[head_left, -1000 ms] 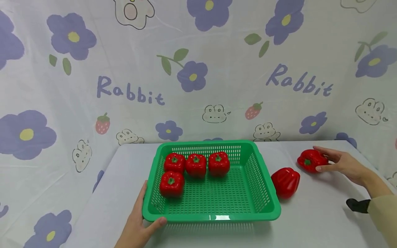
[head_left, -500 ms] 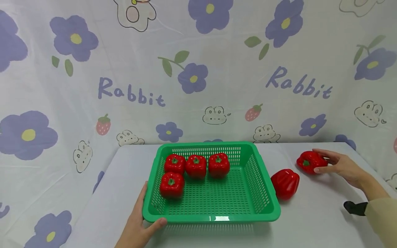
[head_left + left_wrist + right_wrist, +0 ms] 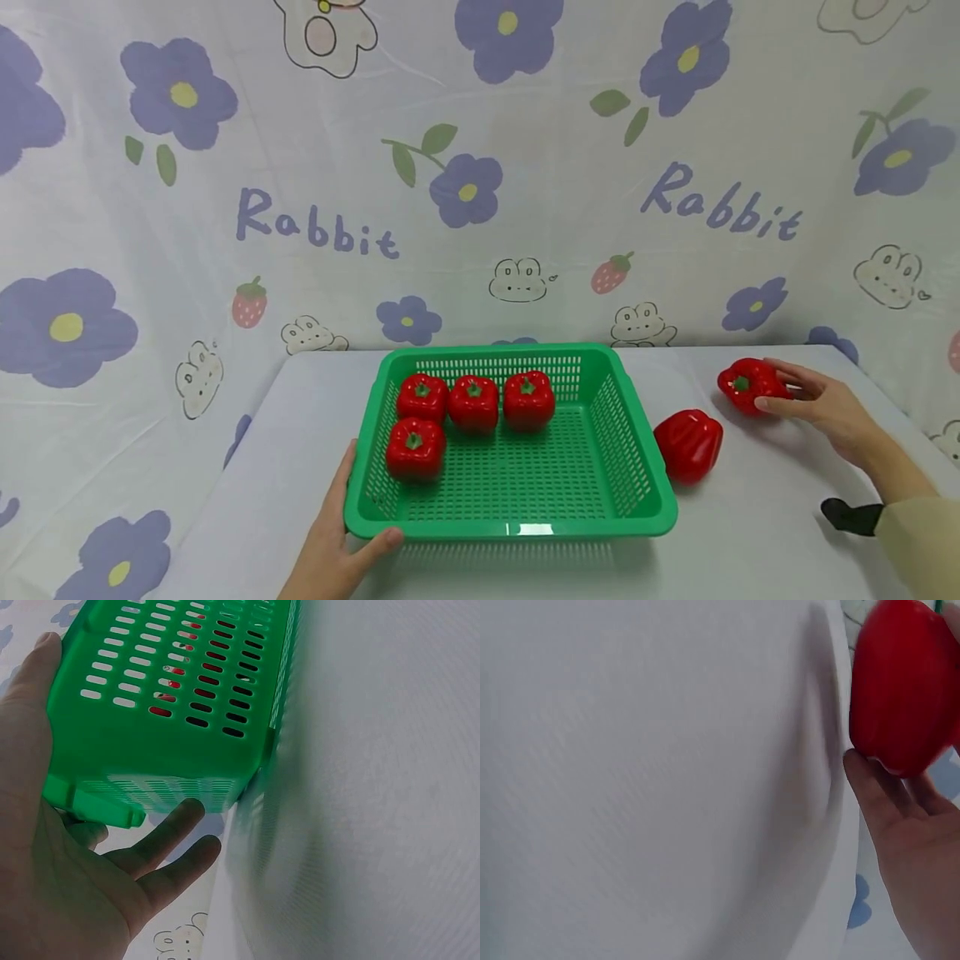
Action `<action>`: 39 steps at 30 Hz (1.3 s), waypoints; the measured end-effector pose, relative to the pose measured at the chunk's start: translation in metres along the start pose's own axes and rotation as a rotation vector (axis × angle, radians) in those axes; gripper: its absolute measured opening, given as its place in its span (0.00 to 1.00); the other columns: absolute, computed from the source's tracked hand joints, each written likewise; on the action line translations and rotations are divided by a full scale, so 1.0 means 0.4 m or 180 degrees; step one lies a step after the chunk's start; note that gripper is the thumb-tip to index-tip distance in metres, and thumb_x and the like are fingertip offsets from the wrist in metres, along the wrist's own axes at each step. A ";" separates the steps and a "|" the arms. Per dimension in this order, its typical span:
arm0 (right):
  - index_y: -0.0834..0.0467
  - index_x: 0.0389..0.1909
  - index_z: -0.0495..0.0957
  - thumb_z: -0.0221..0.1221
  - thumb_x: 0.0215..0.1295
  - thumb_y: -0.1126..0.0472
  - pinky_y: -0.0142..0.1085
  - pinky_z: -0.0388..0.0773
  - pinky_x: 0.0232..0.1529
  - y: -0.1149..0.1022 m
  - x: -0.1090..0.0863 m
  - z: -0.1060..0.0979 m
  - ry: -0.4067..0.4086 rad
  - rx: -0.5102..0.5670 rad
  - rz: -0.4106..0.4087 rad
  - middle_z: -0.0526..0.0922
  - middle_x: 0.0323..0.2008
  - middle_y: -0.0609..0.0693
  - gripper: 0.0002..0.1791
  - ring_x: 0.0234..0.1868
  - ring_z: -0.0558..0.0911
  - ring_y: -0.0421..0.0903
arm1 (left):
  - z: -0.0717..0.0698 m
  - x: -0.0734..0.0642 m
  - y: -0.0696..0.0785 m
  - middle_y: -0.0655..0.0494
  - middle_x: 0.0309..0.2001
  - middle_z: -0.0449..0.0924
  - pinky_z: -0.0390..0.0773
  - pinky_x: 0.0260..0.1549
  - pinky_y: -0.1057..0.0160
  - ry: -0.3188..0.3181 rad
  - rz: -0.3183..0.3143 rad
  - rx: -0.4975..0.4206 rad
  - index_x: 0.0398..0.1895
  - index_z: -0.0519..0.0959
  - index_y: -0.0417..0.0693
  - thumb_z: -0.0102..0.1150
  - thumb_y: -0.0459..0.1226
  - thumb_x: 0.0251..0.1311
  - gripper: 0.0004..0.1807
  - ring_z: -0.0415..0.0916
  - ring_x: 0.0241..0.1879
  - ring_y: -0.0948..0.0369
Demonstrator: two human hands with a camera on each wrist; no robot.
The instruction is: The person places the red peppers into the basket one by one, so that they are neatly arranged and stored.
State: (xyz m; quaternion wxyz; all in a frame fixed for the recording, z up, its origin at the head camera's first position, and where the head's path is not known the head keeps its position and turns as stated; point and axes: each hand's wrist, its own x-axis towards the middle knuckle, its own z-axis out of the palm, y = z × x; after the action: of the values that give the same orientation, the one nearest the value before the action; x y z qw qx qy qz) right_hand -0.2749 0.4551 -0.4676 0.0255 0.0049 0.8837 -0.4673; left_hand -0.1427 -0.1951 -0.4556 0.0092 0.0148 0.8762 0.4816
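A green plastic basket (image 3: 504, 527) stands on the white table with several red bell peppers inside, among them one at the front left (image 3: 416, 450). My left hand (image 3: 330, 542) rests at the basket's front left corner, thumb on the rim and fingers along the left side. In the left wrist view, two fingers (image 3: 180, 874) reach out fairly straight, apart from the basket wall. My right hand (image 3: 832, 408) grips another red bell pepper (image 3: 750, 385) at the table's back right; its stem faces left. One more red bell pepper (image 3: 688, 446) lies on its side by the basket's right wall.
A patterned cloth (image 3: 525, 125) hangs behind the white table (image 3: 757, 533). A black strap-like piece (image 3: 851, 517) sticks out at the right sleeve (image 3: 918, 542). The basket's right half shows its bare floor.
The right hand has closed in around the bell pepper, which has risen slightly. The left hand, the basket and the other peppers keep their places.
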 end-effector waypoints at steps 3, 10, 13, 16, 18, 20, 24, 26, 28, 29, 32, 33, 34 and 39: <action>0.50 0.79 0.49 0.61 0.68 0.47 0.33 0.80 0.42 -0.014 -0.011 0.012 0.0170 0.0118 -0.0006 0.52 0.70 0.69 0.44 0.64 0.57 0.66 | 0.000 -0.004 -0.001 0.53 0.77 0.46 0.67 0.59 0.40 0.0003 -0.0016 0.0011 0.79 0.38 0.66 0.67 0.54 0.56 0.56 0.55 0.70 0.48; 0.44 0.79 0.49 0.59 0.70 0.48 0.25 0.77 0.42 -0.052 -0.034 0.038 0.0420 0.0395 -0.0057 0.54 0.71 0.65 0.41 0.55 0.67 0.40 | 0.001 -0.011 -0.006 0.54 0.76 0.47 0.65 0.60 0.39 0.0028 0.0065 -0.0047 0.79 0.39 0.66 0.67 0.53 0.56 0.56 0.54 0.71 0.49; 0.42 0.78 0.52 0.59 0.70 0.50 0.25 0.77 0.42 -0.071 -0.050 0.052 0.0485 0.0477 -0.0119 0.59 0.69 0.59 0.40 0.50 0.69 0.30 | 0.001 -0.013 -0.009 0.55 0.77 0.47 0.65 0.60 0.39 0.0033 0.0090 -0.0058 0.79 0.39 0.66 0.67 0.53 0.57 0.56 0.53 0.71 0.49; 0.41 0.78 0.54 0.60 0.70 0.51 0.23 0.76 0.43 -0.096 -0.068 0.070 0.0591 0.0510 -0.0209 0.63 0.68 0.53 0.39 0.50 0.70 0.27 | 0.001 -0.014 -0.011 0.55 0.77 0.46 0.65 0.60 0.40 0.0033 0.0076 -0.0088 0.79 0.38 0.68 0.67 0.53 0.57 0.55 0.53 0.71 0.49; 0.41 0.77 0.55 0.60 0.70 0.52 0.22 0.75 0.42 -0.114 -0.083 0.083 0.0699 0.0562 -0.0247 0.65 0.66 0.50 0.39 0.51 0.70 0.28 | 0.001 -0.014 -0.010 0.56 0.77 0.47 0.67 0.59 0.40 0.0037 0.0065 -0.0109 0.79 0.38 0.70 0.67 0.53 0.57 0.55 0.54 0.70 0.49; 0.42 0.77 0.56 0.60 0.69 0.53 0.21 0.75 0.41 -0.130 -0.099 0.094 0.0815 0.0689 -0.0285 0.66 0.64 0.48 0.38 0.51 0.71 0.29 | 0.001 -0.012 -0.010 0.57 0.76 0.47 0.69 0.58 0.41 0.0043 0.0074 -0.0128 0.79 0.38 0.71 0.67 0.53 0.57 0.55 0.55 0.70 0.49; 0.45 0.76 0.58 0.62 0.68 0.56 0.20 0.76 0.40 -0.153 -0.127 0.115 0.0952 0.1024 -0.0329 0.68 0.59 0.43 0.38 0.51 0.72 0.30 | 0.003 -0.006 -0.005 0.58 0.76 0.47 0.73 0.54 0.44 0.0052 0.0114 -0.0123 0.79 0.39 0.71 0.67 0.53 0.57 0.55 0.56 0.69 0.50; 0.46 0.75 0.59 0.62 0.68 0.58 0.21 0.76 0.40 -0.166 -0.137 0.126 0.0964 0.1200 -0.0390 0.69 0.58 0.42 0.37 0.52 0.72 0.31 | 0.004 -0.003 -0.001 0.58 0.77 0.46 0.73 0.54 0.44 0.0045 0.0121 -0.0111 0.79 0.39 0.70 0.67 0.54 0.57 0.55 0.55 0.70 0.50; 0.47 0.74 0.61 0.62 0.67 0.61 0.21 0.77 0.40 -0.181 -0.145 0.137 0.0934 0.1399 -0.0481 0.70 0.58 0.42 0.36 0.52 0.72 0.32 | 0.005 0.001 0.002 0.58 0.77 0.45 0.73 0.55 0.44 0.0039 0.0116 -0.0094 0.79 0.38 0.69 0.67 0.54 0.57 0.56 0.55 0.70 0.50; 0.48 0.74 0.61 0.62 0.67 0.63 0.22 0.77 0.40 -0.190 -0.147 0.143 0.0919 0.1477 -0.0532 0.70 0.58 0.43 0.36 0.53 0.73 0.33 | 0.006 0.002 0.003 0.58 0.77 0.45 0.72 0.56 0.43 0.0035 0.0115 -0.0086 0.79 0.38 0.69 0.67 0.54 0.57 0.56 0.54 0.71 0.50; 0.50 0.74 0.62 0.62 0.67 0.64 0.23 0.77 0.41 -0.218 -0.154 0.163 0.0914 0.1423 -0.0652 0.71 0.58 0.43 0.35 0.53 0.73 0.35 | 0.006 0.002 0.003 0.58 0.77 0.45 0.69 0.58 0.42 0.0022 0.0105 -0.0079 0.79 0.38 0.68 0.67 0.54 0.57 0.56 0.52 0.71 0.50; 0.50 0.74 0.62 0.62 0.67 0.64 0.23 0.77 0.41 -0.230 -0.157 0.170 0.0927 0.1367 -0.0656 0.71 0.58 0.43 0.35 0.54 0.72 0.35 | 0.005 0.001 0.003 0.57 0.77 0.45 0.69 0.58 0.42 0.0020 0.0090 -0.0072 0.79 0.38 0.69 0.67 0.54 0.57 0.56 0.52 0.71 0.50; 0.50 0.73 0.62 0.62 0.67 0.64 0.23 0.77 0.41 -0.241 -0.159 0.177 0.0944 0.1308 -0.0659 0.70 0.59 0.44 0.35 0.54 0.72 0.36 | 0.005 0.001 0.003 0.57 0.77 0.45 0.68 0.58 0.41 0.0017 0.0083 -0.0065 0.79 0.37 0.69 0.67 0.54 0.57 0.56 0.52 0.71 0.50; 0.51 0.73 0.61 0.63 0.66 0.62 0.24 0.77 0.42 -0.300 -0.174 0.209 0.0977 0.0986 -0.0697 0.69 0.60 0.45 0.36 0.56 0.70 0.37 | 0.000 -0.004 0.003 0.55 0.77 0.45 0.67 0.59 0.40 -0.0001 0.0067 -0.0042 0.79 0.37 0.68 0.67 0.54 0.57 0.56 0.53 0.71 0.49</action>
State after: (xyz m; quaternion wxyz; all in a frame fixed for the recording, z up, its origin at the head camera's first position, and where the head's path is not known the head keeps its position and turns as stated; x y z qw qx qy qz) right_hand -0.2059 0.3194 -0.4120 -0.1609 -0.0161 0.7903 -0.5909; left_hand -0.1412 -0.1943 -0.4545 0.0044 0.0241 0.8728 0.4874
